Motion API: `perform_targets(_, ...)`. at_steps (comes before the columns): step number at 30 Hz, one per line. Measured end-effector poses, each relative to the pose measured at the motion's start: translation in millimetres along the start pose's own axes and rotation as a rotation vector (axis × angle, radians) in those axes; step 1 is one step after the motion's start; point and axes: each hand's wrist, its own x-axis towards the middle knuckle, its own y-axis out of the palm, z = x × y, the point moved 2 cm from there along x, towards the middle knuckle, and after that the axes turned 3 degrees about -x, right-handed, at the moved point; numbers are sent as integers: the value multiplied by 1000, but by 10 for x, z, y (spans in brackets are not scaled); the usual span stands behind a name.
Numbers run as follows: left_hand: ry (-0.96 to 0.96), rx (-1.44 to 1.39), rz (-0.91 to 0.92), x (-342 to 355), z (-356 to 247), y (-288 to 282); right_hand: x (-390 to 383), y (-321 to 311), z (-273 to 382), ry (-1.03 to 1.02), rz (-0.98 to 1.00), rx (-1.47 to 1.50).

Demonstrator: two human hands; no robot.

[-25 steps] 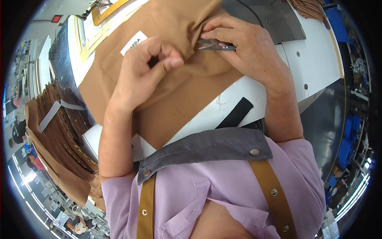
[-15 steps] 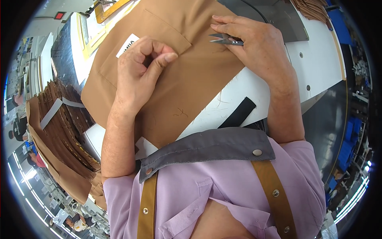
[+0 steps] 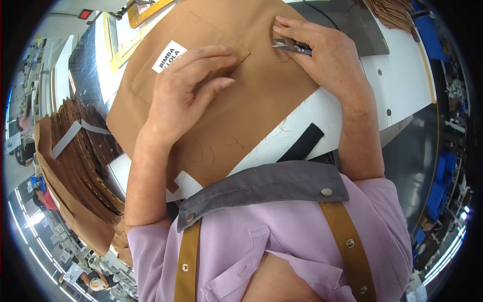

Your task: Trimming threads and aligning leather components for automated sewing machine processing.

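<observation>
A tan fabric panel point(image 3: 251, 100) with a stitched patch pocket and a white label point(image 3: 169, 56) lies spread over the white table. Above the pocket's near side hovers my left hand point(image 3: 188, 88), its fingers apart and nothing in them. My right hand point(image 3: 329, 55) rests at the panel's right part and holds small thread snips point(image 3: 297, 47), blades pointing left near the pocket's corner. Loose brown thread ends point(image 3: 234, 143) lie on the panel's near part, and frayed threads hang along its right edge.
At the left stands a stack of brown fabric pieces point(image 3: 83, 166) with a pale strip on it. More folded brown pieces point(image 3: 395, 17) lie at the far right. A black strip point(image 3: 302, 142) is on the white table point(image 3: 375, 110); a yellow frame point(image 3: 146, 15) sits at the back.
My left hand has opened from a pinch, and more loose threads now lie on the near fabric. The panel and the right hand with the snips have shifted slightly right.
</observation>
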Motion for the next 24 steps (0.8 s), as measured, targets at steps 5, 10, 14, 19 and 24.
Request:
perform_targets(5,86,82,206,-69,112,123,17,3,-33,-1,-17,-37)
perform_targets(10,35,129,416,-380,94,-140,40,-37,-84,-12,-56,-84)
perform_targets(14,-118,-54,474,-775,165,-530,88,-179,70,-16,-42,20)
perform_targets(19,-241,-130,148,-947,236,-691,62,-146,62,-141,-136,-10)
perform_targets(24,-150,199,103,-688,179,-321,8,0,-217,82,-48,-153)
